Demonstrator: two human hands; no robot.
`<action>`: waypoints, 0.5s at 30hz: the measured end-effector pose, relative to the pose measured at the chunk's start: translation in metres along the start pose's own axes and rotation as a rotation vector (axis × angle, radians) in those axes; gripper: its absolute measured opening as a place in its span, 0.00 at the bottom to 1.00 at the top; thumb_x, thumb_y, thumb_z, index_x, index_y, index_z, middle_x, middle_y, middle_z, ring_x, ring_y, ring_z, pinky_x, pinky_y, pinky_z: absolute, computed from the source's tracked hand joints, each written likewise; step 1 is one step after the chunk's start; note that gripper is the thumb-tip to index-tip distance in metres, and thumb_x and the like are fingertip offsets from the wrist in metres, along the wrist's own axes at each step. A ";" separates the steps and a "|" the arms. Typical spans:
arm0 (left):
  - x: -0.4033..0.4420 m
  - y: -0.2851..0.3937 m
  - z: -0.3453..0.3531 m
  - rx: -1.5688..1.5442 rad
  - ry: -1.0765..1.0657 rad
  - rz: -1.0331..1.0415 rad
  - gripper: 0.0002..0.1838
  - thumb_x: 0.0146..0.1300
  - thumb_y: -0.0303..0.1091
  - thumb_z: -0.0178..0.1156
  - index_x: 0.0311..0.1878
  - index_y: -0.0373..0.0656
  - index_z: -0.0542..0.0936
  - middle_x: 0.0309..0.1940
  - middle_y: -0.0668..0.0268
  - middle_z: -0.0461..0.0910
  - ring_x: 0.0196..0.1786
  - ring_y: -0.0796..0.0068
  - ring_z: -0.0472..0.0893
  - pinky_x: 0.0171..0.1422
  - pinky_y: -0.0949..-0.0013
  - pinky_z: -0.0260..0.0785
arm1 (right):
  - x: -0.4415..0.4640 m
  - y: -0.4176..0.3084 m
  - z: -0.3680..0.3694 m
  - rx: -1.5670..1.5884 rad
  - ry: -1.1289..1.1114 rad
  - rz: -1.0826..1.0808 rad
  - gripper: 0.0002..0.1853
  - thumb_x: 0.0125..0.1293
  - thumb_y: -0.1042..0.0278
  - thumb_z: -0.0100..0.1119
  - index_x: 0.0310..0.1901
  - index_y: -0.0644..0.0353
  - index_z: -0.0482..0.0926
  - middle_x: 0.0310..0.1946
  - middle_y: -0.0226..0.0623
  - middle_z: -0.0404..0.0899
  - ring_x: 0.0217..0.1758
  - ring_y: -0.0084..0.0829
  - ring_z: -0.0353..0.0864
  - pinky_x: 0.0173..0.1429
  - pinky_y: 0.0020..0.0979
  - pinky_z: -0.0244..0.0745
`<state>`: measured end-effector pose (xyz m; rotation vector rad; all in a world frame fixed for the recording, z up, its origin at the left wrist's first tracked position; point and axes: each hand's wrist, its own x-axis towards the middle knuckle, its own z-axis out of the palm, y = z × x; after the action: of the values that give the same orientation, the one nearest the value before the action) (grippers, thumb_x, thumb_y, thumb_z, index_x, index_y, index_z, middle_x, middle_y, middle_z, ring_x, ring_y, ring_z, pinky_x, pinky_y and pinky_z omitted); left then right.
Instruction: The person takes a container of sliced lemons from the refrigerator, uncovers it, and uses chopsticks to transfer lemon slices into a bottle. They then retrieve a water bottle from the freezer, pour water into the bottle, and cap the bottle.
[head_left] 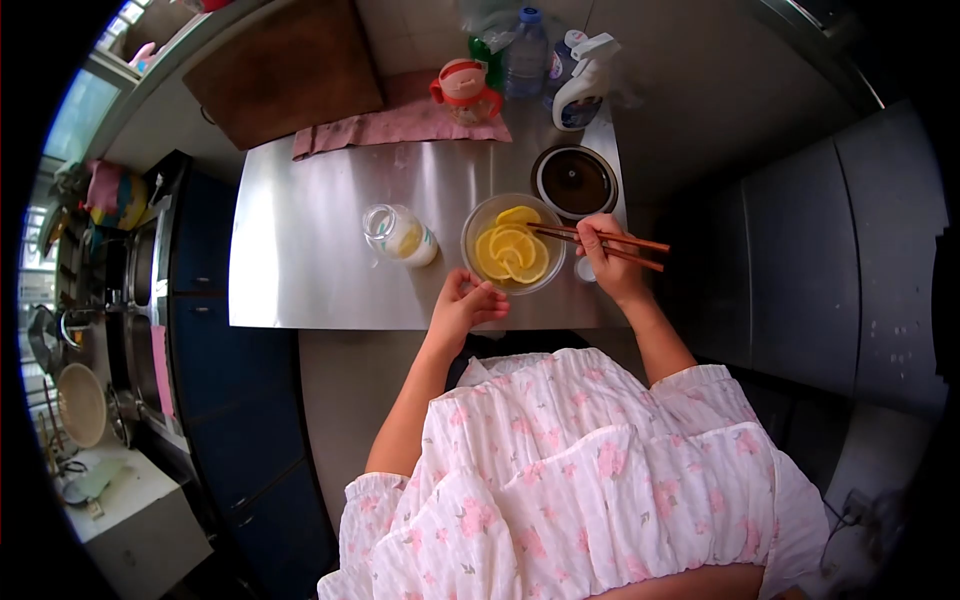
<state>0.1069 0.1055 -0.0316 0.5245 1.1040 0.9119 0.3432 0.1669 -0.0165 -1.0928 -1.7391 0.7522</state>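
Note:
A clear bowl (469, 262) of yellow lemon slices (512, 250) stands near the front edge of the steel table. My right hand (608, 258) is closed around a pair of brown chopsticks (640, 241), whose tips reach over the bowl and meet the upper slices. At the bowl's near left rim is my left hand (470, 304), its fingers curled against the edge. To the left, a glass jar (400, 236) without a lid holds something pale; whether it leans is hard to tell. A small white round thing (586, 269) is partly hidden by my right hand.
Behind the bowl sits a dark round lid or pan (576, 182) with a pale rim. Farther back are a spray bottle (582, 92), a water bottle (526, 60), a red-handled cup (466, 90), a pink cloth (400, 125) and a wooden board (285, 72).

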 end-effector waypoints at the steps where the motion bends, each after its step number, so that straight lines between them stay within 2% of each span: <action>1: 0.000 0.001 0.000 0.004 0.002 0.000 0.10 0.65 0.30 0.52 0.41 0.39 0.61 0.34 0.53 0.78 0.36 0.64 0.81 0.42 0.66 0.78 | 0.002 0.006 0.004 -0.001 0.002 -0.003 0.09 0.70 0.65 0.48 0.37 0.62 0.69 0.27 0.35 0.75 0.23 0.21 0.75 0.29 0.20 0.71; 3: 0.000 0.001 0.000 0.008 0.003 0.001 0.10 0.65 0.30 0.52 0.41 0.39 0.61 0.34 0.53 0.78 0.36 0.64 0.81 0.42 0.66 0.78 | 0.011 0.016 0.012 0.443 0.198 0.339 0.11 0.70 0.63 0.47 0.34 0.61 0.69 0.24 0.34 0.75 0.19 0.21 0.74 0.23 0.20 0.69; 4: 0.000 0.000 0.000 0.008 -0.001 0.001 0.10 0.65 0.30 0.52 0.41 0.39 0.61 0.34 0.53 0.78 0.36 0.64 0.81 0.42 0.66 0.78 | 0.018 0.018 0.013 0.473 0.266 0.414 0.12 0.70 0.61 0.47 0.32 0.59 0.68 0.22 0.36 0.75 0.16 0.22 0.74 0.19 0.20 0.67; 8: 0.001 0.000 0.000 0.004 -0.001 -0.005 0.10 0.65 0.30 0.52 0.42 0.40 0.61 0.34 0.53 0.78 0.36 0.64 0.81 0.41 0.66 0.78 | 0.028 0.027 0.018 0.584 0.229 0.536 0.11 0.69 0.63 0.48 0.32 0.59 0.68 0.20 0.36 0.74 0.15 0.24 0.74 0.19 0.21 0.67; 15: 0.000 -0.001 -0.001 -0.003 0.000 0.008 0.10 0.65 0.29 0.53 0.42 0.40 0.61 0.34 0.54 0.78 0.35 0.64 0.81 0.41 0.66 0.78 | 0.019 0.029 0.020 0.744 0.192 0.508 0.12 0.70 0.62 0.48 0.31 0.58 0.67 0.20 0.36 0.75 0.16 0.24 0.75 0.18 0.21 0.69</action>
<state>0.1064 0.1051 -0.0323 0.5267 1.1016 0.9198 0.3311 0.1958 -0.0416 -1.0225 -0.8758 1.4098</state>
